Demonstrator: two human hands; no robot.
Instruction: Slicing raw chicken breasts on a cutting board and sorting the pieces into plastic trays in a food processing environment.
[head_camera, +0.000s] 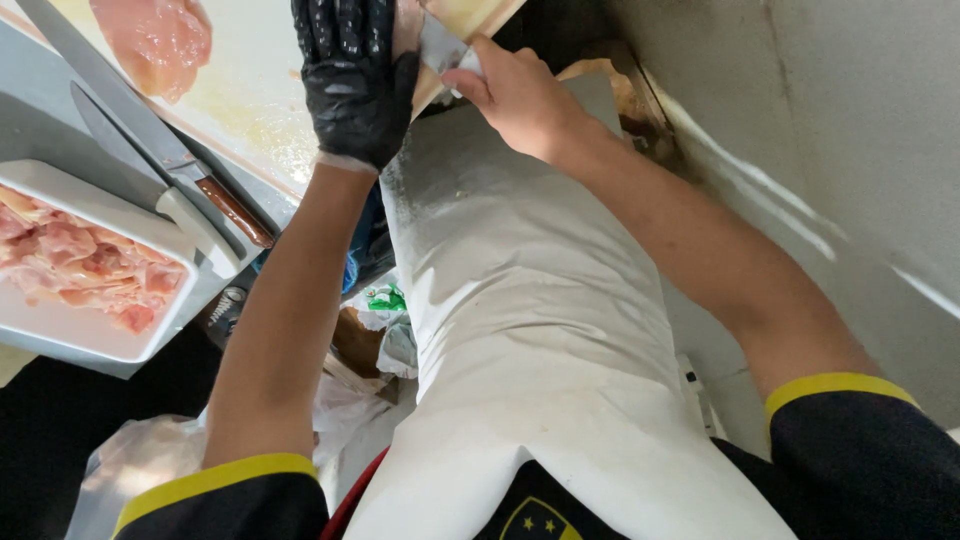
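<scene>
My left hand (355, 75) wears a black glove and rests flat at the near edge of a pale cutting board (250, 100). My right hand (515, 90) is bare and grips a knife (440, 45) by its handle; the blade lies against the board's edge, beside the gloved fingers. A raw piece of chicken (155, 40) lies on the board at the top left. Whatever sits under the gloved hand is hidden.
Two knives (180, 170) lie on the grey counter left of the board, one with a brown handle, one with a white handle. A white tray (80, 330) holds cut raw chicken (75, 265). My white apron (520, 300) fills the middle. Plastic bags (140, 460) hang below.
</scene>
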